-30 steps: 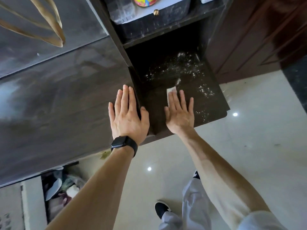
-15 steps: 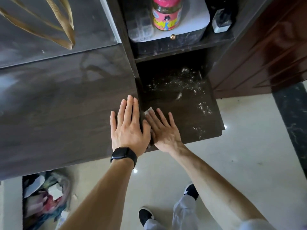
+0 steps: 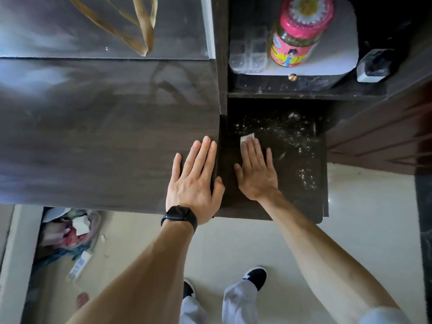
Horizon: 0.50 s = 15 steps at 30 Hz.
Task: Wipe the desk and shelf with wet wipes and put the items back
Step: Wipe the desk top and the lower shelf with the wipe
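My right hand (image 3: 257,170) lies flat on the dark lower shelf (image 3: 301,197) and presses a white wet wipe (image 3: 246,138), which peeks out past the fingertips. White dust and crumbs (image 3: 297,141) speckle the shelf to the right and behind the hand. My left hand (image 3: 195,181), with a black watch on the wrist, rests flat and empty on the dark wooden desk top (image 3: 93,141), at its right edge beside the shelf.
On the upper shelf a pink-lidded jar (image 3: 298,31) and a clear plastic box (image 3: 249,52) stand on a white-topped drawer box (image 3: 336,59), next to a small dark bottle (image 3: 374,65). A rubbish bag (image 3: 70,232) lies on the floor under the desk. Brown straps (image 3: 131,24) lie on the desk's glass.
My right hand slid the wipe from the shelf's left front corner farther back along the shelf. The left hand stayed flat on the desk. The view tilted up slightly.
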Motion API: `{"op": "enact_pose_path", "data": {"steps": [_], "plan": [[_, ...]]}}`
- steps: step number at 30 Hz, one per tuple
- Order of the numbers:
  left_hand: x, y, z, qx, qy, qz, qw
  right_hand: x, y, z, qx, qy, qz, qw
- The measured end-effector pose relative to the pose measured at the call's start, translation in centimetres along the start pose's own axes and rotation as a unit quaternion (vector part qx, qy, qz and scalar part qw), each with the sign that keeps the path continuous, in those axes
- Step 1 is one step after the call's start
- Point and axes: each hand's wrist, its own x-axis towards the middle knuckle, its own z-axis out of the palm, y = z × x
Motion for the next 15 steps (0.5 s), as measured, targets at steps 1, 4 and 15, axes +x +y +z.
{"op": "enact_pose_path", "data": {"steps": [1,4,15], "plan": [[0.0,0.0,-0.1,0.0,-0.003,-0.001,1.0,1.2,-0.6,-0.2,-0.004,-0.002,-0.026,1.0],[-0.1,0.0,0.0,0.0,-0.005,-0.006,1.0,5.4,-2.0,-1.0,-0.014,-0.007,-0.032,0.999],[0.1,0.0,0.1,0.011,-0.009,-0.014,1.0,10.5,3.4,-4.0,0.017,0.031,0.179,0.983]]}}
